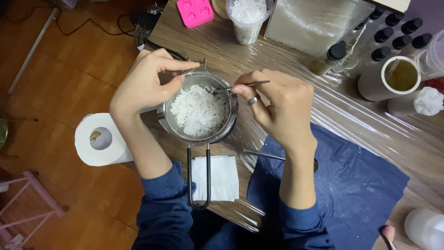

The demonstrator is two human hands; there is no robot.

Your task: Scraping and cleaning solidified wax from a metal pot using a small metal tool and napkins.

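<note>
your left hand (143, 85) pinches the far-left rim of the round steel melting pot (200, 111) of white wax flakes (199, 110), right hand (277, 106) clamped on a thin metal stick (247, 84): stir low, keep the rim braced.

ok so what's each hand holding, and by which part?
Right hand pinches a thin metal rod at one end, its other end over the wax flakes. Left hand touches the metal pot rim; a firm grip cannot be told.
</note>
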